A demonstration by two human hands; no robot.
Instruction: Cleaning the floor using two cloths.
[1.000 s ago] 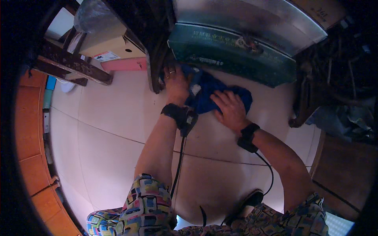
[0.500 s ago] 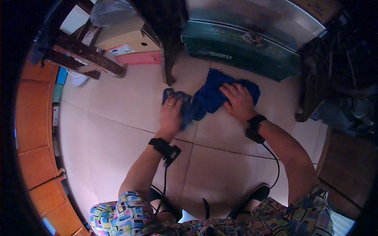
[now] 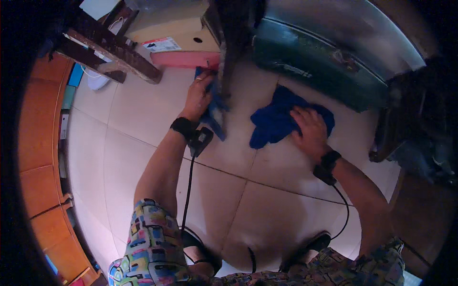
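Note:
My left hand (image 3: 197, 97) is wrapped over a crumpled blue rag (image 3: 215, 112), at the foot of a dark furniture leg (image 3: 230, 71) and beside a pink-red box edge. Part of this rag trails toward me along the floor; the rest is hidden under the fingers. To the right, a larger dark blue cloth (image 3: 277, 119) lies spread in folds on the tiles. My right hand (image 3: 310, 131) lies flat over its right part, fingers stretched out and pressing down, thumb apart. Both wrists carry black straps with a small device and a cable.
A green box (image 3: 315, 76) stands behind the right cloth. A cardboard box (image 3: 179, 35) sits on the pink-red box (image 3: 179, 59) at far left, near a worn wooden frame (image 3: 114, 59). Orange drawers (image 3: 40, 138) line the left; dark bags (image 3: 410, 128) hang at right.
My left hand has moved forward with its rag, to the furniture leg, away from the other cloth. My right hand stays on the larger cloth. The view has shifted slightly.

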